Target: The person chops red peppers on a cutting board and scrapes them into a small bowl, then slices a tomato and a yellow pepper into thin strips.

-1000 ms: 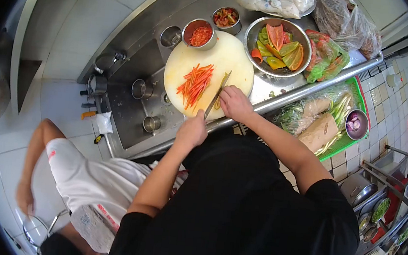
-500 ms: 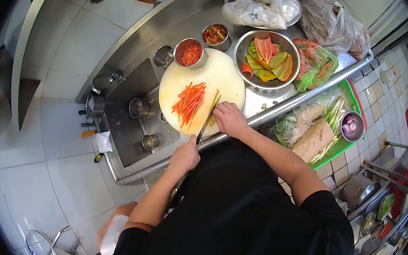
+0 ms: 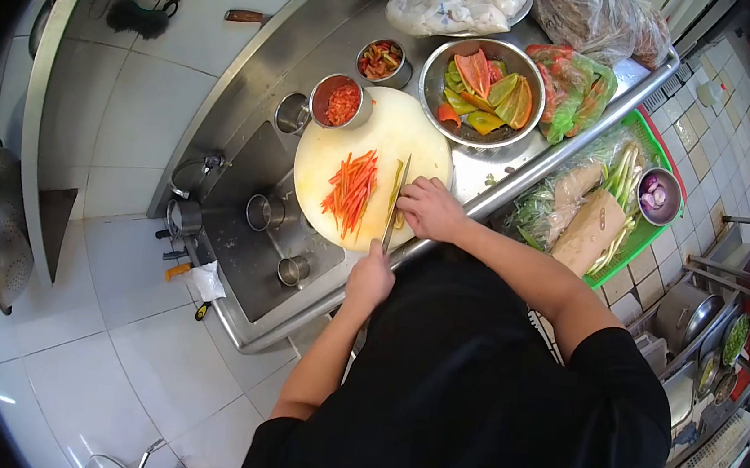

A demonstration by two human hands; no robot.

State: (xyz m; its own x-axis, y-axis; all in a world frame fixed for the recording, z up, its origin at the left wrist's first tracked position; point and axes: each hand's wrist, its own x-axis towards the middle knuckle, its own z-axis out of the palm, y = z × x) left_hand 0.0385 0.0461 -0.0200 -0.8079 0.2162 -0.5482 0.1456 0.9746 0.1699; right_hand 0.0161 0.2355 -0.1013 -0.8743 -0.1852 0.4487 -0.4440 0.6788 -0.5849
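My left hand (image 3: 371, 279) is wrapped round the handle of a kitchen knife (image 3: 399, 196), whose blade points away from me over the round white cutting board (image 3: 324, 152). With bent fingers, my right hand (image 3: 432, 210) presses on green bell pepper (image 3: 396, 185) close beside the blade; my fingers hide part of it. A heap of thin red pepper strips (image 3: 350, 191) lies left of the knife. On the board's far edge stands a metal cup of diced red pepper (image 3: 343, 105).
Beyond the board are a steel bowl of pepper pieces (image 3: 488, 96), a cup of chopped pepper (image 3: 381, 60) and bagged peppers (image 3: 578, 91). To the left is a steel sink (image 3: 238, 248) with small cups. A green basket (image 3: 620, 267) of vegetables sits right, past the counter's rail.
The view has shifted slightly. The knife blade now stands more upright in view, close to my right fingers. Both hands keep their hold.
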